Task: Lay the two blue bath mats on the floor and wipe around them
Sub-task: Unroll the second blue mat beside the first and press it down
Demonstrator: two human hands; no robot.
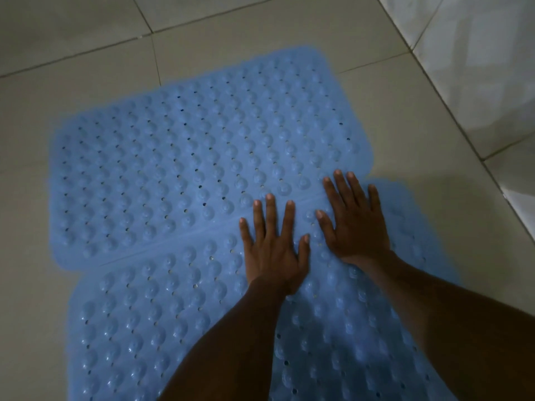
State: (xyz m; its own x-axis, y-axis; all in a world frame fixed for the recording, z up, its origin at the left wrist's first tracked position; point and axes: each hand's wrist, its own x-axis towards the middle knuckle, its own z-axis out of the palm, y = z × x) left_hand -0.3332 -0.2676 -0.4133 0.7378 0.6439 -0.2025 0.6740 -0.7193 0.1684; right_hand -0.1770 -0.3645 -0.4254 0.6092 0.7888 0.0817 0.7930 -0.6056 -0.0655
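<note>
Blue bath mats, far mat [188, 157] and near mat [139, 328], meet mid-frame; left hand [275, 253] and right hand [356, 224] press flat there, fingers spread.

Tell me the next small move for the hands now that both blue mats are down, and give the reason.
Probably slide both palms outward along the seam to press it flat. The left hand and right hand lie open on the near mat, right where its edge meets the far mat. Both mats already lie on the tiled floor, and no cloth for wiping is in view.
</note>
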